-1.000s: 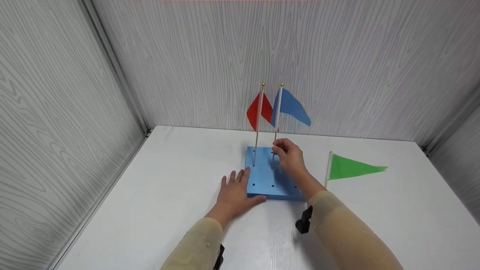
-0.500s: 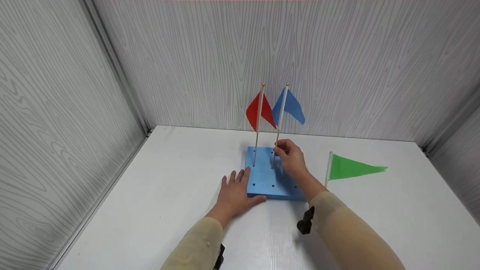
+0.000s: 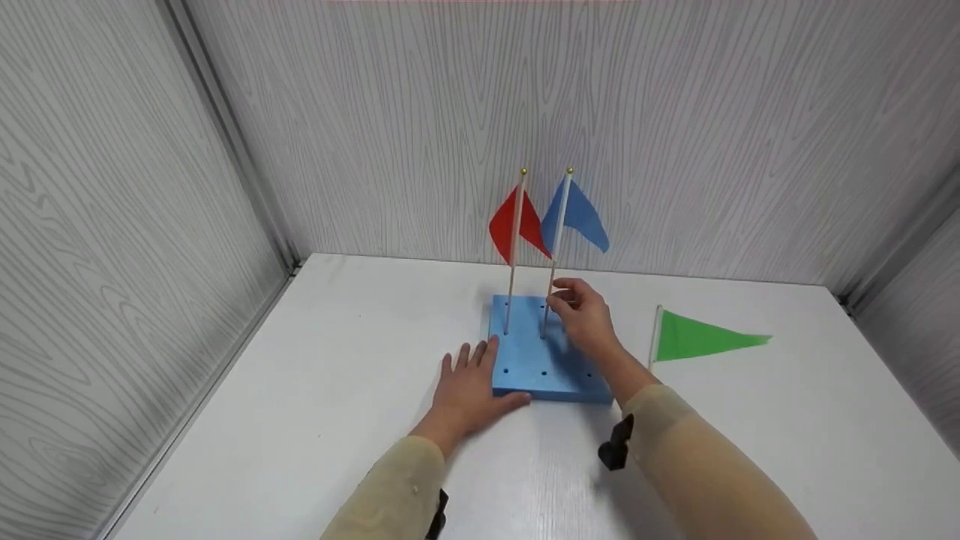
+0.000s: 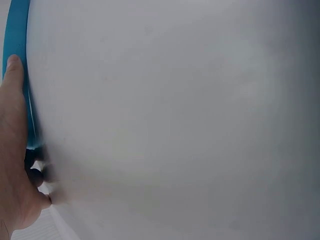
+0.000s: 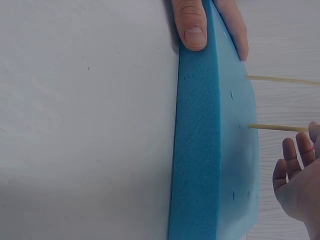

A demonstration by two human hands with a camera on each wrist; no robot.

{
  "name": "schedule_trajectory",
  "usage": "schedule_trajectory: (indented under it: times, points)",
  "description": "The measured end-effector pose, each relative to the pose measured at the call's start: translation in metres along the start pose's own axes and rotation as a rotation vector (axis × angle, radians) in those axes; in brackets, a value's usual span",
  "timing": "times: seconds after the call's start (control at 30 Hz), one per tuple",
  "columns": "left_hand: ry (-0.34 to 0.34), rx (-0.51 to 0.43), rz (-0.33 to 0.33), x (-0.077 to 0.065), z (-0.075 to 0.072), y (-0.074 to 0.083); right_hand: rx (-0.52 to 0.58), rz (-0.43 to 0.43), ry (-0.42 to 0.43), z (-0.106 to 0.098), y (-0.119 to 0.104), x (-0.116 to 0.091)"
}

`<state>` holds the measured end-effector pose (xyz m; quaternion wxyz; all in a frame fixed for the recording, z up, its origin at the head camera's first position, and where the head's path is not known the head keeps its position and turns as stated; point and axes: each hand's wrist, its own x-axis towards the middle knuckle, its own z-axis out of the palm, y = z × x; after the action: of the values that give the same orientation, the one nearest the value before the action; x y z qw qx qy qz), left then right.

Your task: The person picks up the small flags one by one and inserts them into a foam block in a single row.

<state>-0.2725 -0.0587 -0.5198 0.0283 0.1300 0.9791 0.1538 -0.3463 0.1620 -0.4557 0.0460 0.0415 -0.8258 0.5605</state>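
A blue foam board (image 3: 521,356) with small holes lies on the white table. Rising from it on a thin stick is a red flag (image 3: 504,225), with a blue flag (image 3: 581,217) on its own stick to the right. My right hand (image 3: 589,319) pinches the blue flag's stick low down between thumb and index finger. In the right wrist view, this stick (image 5: 277,128) meets the board at its lower end, and my other fingers fan out loosely. My left hand (image 3: 466,390) rests spread at the board's near left corner, thumb (image 5: 195,32) along the front side.
A green flag (image 3: 701,336) lies on the table (image 3: 375,315) to the right of the board, its stick's lower part hidden by my right arm. Pale wood-grain panels (image 3: 420,135) stand behind and at both sides.
The blue flag has tipped right from its position one second ago, then slightly back left. My right hand stays at its stick; the left hand has kept its place.
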Motion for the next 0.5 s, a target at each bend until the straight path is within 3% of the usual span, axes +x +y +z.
schedule_trajectory:
  times: [0.17,0.5]
  points:
    - [-0.007,0.010,0.000,0.002,0.001,0.001,-0.062,-0.041,0.013,-0.023,-0.002,-0.005]
    - [0.015,-0.016,0.023,0.001,-0.005,-0.002,-0.229,-0.052,0.022,-0.096,0.013,-0.019]
